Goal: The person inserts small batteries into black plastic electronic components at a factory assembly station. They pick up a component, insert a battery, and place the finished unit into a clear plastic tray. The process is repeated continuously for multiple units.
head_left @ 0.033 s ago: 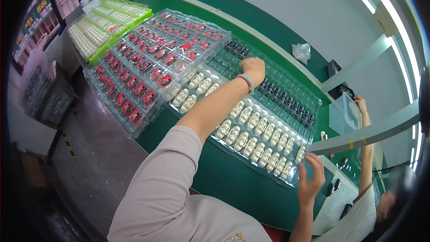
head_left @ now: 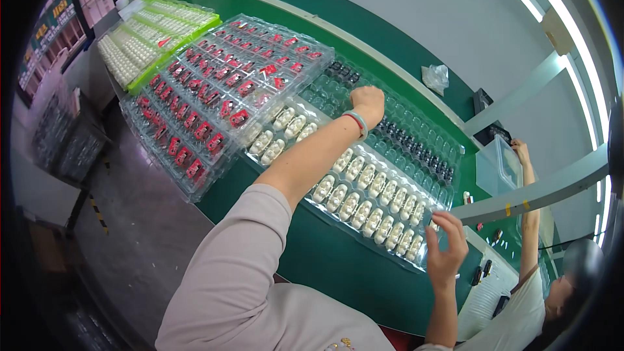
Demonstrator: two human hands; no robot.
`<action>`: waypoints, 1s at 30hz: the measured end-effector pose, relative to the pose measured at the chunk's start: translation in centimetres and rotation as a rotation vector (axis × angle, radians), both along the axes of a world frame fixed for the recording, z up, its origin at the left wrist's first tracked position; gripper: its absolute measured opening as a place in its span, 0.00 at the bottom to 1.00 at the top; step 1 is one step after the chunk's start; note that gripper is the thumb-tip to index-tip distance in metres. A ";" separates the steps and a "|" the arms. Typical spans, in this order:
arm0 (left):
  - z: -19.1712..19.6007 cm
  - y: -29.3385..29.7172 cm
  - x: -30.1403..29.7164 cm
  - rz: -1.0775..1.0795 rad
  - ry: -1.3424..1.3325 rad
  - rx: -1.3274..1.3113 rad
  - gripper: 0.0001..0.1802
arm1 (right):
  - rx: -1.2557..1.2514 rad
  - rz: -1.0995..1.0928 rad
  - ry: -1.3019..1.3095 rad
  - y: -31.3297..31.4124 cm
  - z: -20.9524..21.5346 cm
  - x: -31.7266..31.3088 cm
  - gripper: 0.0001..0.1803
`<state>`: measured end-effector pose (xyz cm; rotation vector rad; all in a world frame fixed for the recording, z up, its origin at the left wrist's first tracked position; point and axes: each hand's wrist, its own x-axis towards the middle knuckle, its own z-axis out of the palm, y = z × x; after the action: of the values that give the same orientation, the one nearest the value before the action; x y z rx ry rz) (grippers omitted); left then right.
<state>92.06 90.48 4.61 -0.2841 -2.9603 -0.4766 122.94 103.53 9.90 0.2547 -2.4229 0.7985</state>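
Clear moulded-plastic tray [head_left: 393,170] holding white oval pieces [head_left: 372,221] looks light, flexible, best held by opposite rims; left hand [head_left: 368,105] curled, contents indiscernible; right hand [head_left: 447,250] loosely spread nearby.

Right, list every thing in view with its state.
Left hand: curled; grip hidden.
Right hand: open, fingers bent.
Cream pieces: lined up in rows.
Dark parts: lined up in rows.
Red parts: laid out in clear trays.
Green tray: loaded with white pieces.
Plastic bag: crumpled.
Clear bin: lidded or not, unclear.
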 end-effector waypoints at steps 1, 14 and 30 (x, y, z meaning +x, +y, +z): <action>-0.5 0.2 -0.2 -0.008 0.019 -0.003 0.09 | 0.012 0.120 0.035 -1.6 0.9 -2.5 0.13; -2.0 -6.9 -1.6 -0.155 -0.309 1.415 0.21 | 0.224 0.237 -0.264 -21.9 -2.7 -35.3 0.12; -2.8 -6.6 -4.0 -0.144 -0.943 1.894 0.18 | 0.018 0.131 -0.223 -23.8 -4.3 -37.3 0.10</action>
<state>88.05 83.91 1.80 0.0293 -1.4578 -3.4220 85.62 79.77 5.60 0.3508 -2.6448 0.9044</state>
